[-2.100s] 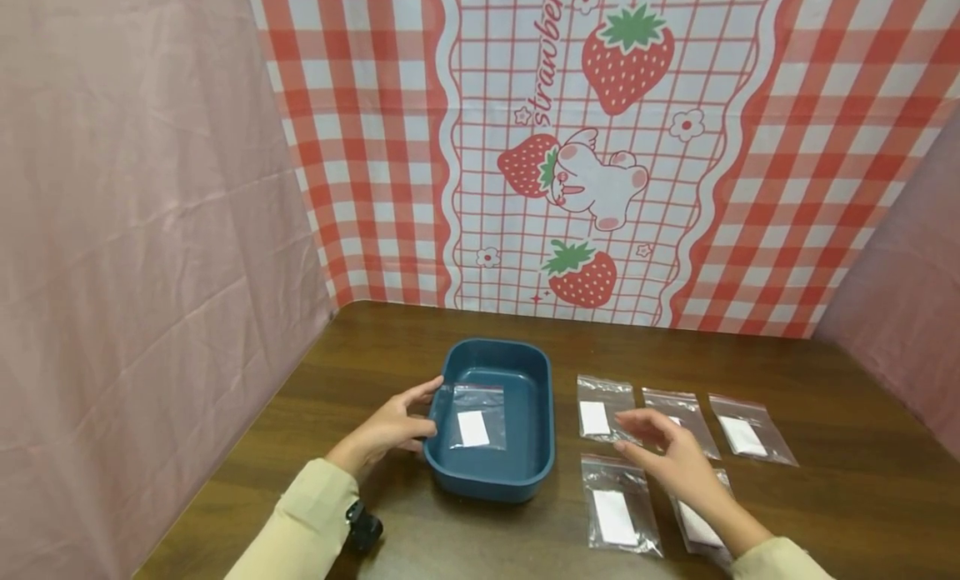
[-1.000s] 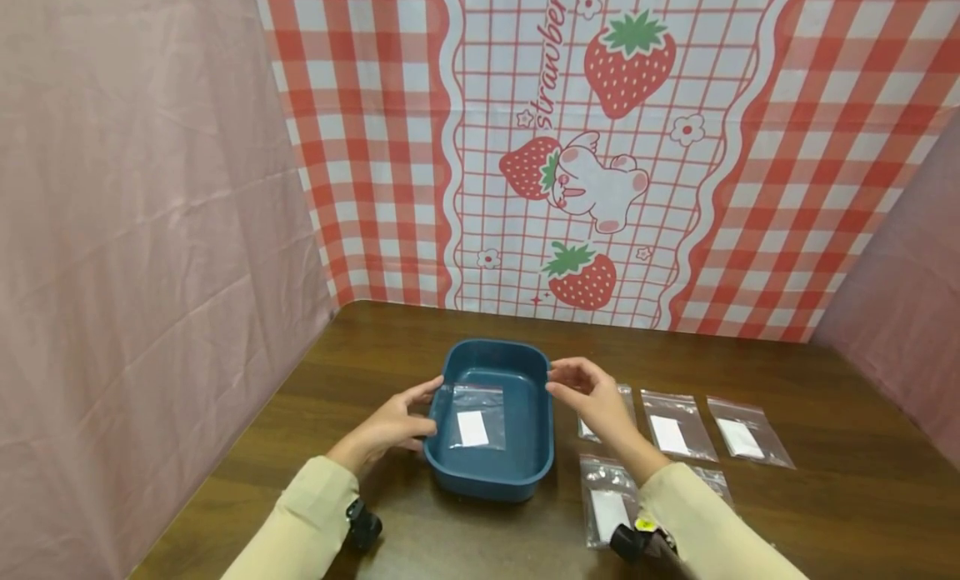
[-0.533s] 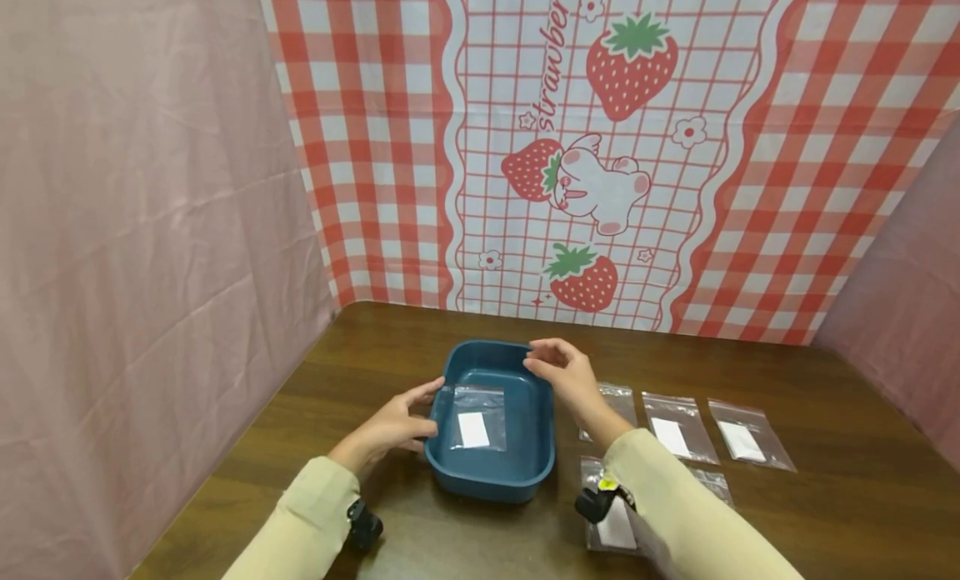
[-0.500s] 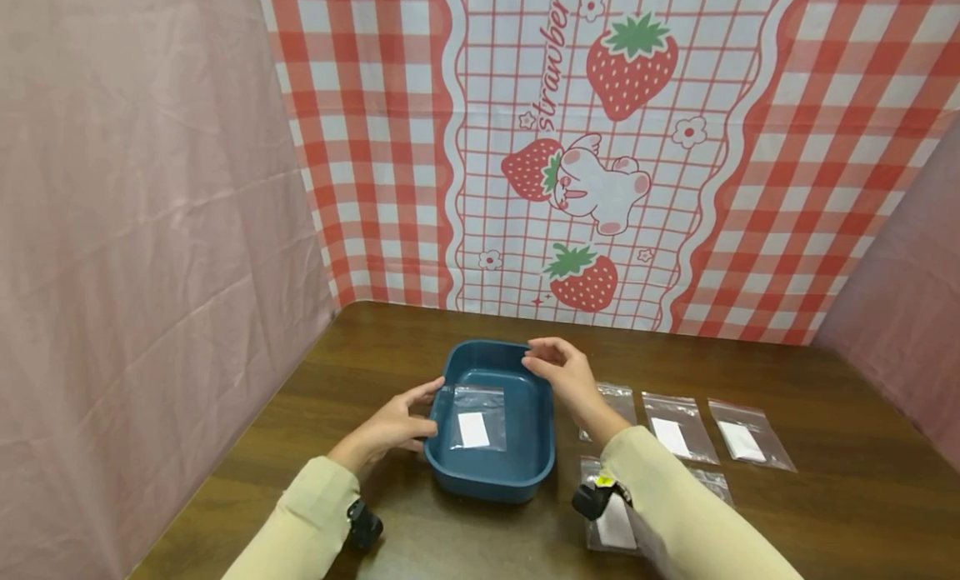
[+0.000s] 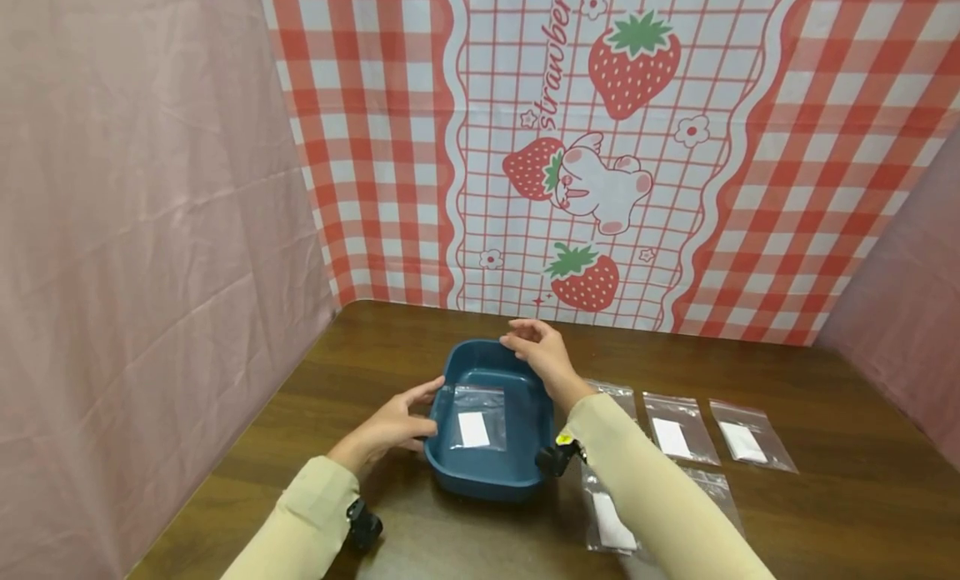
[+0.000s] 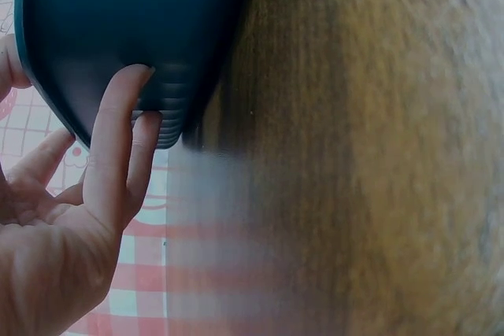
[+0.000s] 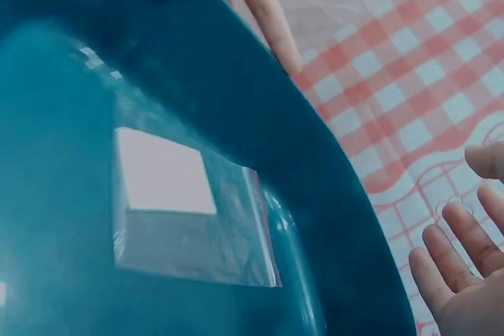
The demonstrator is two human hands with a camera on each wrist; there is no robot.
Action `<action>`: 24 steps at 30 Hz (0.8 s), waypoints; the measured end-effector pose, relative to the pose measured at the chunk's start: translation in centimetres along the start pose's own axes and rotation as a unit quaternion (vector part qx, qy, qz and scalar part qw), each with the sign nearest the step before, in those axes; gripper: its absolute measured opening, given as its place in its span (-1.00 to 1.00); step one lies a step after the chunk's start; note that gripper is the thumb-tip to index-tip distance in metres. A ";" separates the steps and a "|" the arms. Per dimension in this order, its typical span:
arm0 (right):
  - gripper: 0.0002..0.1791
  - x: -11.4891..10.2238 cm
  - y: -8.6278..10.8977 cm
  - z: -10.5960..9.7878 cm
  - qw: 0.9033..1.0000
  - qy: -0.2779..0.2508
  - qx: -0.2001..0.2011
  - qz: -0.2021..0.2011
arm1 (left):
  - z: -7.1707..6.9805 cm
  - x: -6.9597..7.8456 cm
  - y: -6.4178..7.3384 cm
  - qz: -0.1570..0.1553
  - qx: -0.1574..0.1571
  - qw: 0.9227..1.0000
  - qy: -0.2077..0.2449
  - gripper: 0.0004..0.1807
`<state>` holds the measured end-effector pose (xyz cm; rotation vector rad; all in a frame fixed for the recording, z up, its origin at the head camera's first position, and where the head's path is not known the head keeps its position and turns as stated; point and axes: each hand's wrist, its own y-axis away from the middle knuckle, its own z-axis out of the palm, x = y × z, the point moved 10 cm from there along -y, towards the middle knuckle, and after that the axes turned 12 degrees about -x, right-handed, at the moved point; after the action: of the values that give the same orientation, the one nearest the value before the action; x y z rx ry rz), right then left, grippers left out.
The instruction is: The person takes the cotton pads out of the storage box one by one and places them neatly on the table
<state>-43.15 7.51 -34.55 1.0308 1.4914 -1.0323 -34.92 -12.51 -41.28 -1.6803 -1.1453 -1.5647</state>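
A deep blue plastic basin (image 5: 486,487) stands on the table, a clear zip-lock bag (image 5: 480,417) with a white rectangle in it lying inside. My left hand (image 5: 386,432) holds the basin's left wall; the right wrist view has its thumb inside the rim and fingers outside. In the left wrist view, the fingers (image 6: 118,139) touch the outer wall. Over the basin's far right corner hovers my right hand (image 5: 543,355), fingers loosely bent and holding nothing. The right wrist view shows that hand (image 7: 465,261) apart from the rim.
Right of the basin, several similar zip-lock bags lie flat on the brown table (image 5: 420,530), among them one bag (image 5: 681,428) in the far row and one bag (image 5: 752,436) farthest right. My right sleeve (image 5: 645,488) partly covers the nearer ones. A checked strawberry cloth (image 5: 585,188) hangs behind.
My right hand has moved left from above the bags, past the basin's right rim, to its far side. The left hand and the basin have stayed in place.
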 end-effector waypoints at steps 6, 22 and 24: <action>-0.55 0.8 -1.1 1.3 0.997 0.067 -0.040 0.018 | -0.1 0.0 0.0 0.001 -0.002 1.000 0.002 -0.15; -0.23 4.0 0.0 9.2 0.868 0.325 -0.375 0.023 | -0.1 -0.2 -0.1 0.007 -0.017 1.000 0.003 -0.16; -0.20 4.8 0.3 9.7 0.847 0.346 -0.402 0.043 | -0.1 -0.2 -0.1 0.007 -0.017 1.000 0.004 -0.16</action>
<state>-40.94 -1.27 -40.58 0.8429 2.1495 0.1401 -35.05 -12.63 -41.50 -1.6986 -1.1054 -1.5905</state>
